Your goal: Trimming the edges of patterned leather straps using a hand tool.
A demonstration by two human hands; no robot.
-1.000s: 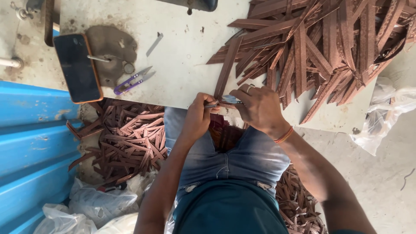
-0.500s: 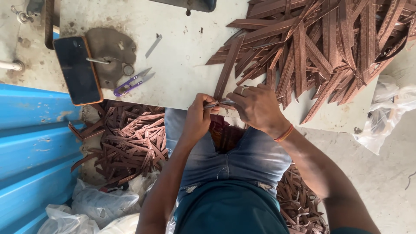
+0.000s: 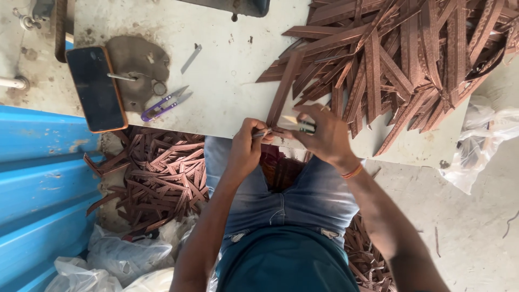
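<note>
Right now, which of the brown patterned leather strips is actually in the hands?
The brown strip angled from the table edge toward the big pile: the left hand and right hand pinch its near end. The others lie loose on the table or floor.

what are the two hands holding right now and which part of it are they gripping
Both hands pinch the near end of one brown strip at the table edge: left hand, right hand. The right also holds something small and pale, unclear what.

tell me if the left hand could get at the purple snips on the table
Probably yes: the snips lie in the open on the table, with bare surface between them and the left hand, though that hand is pinching a strip.
</note>
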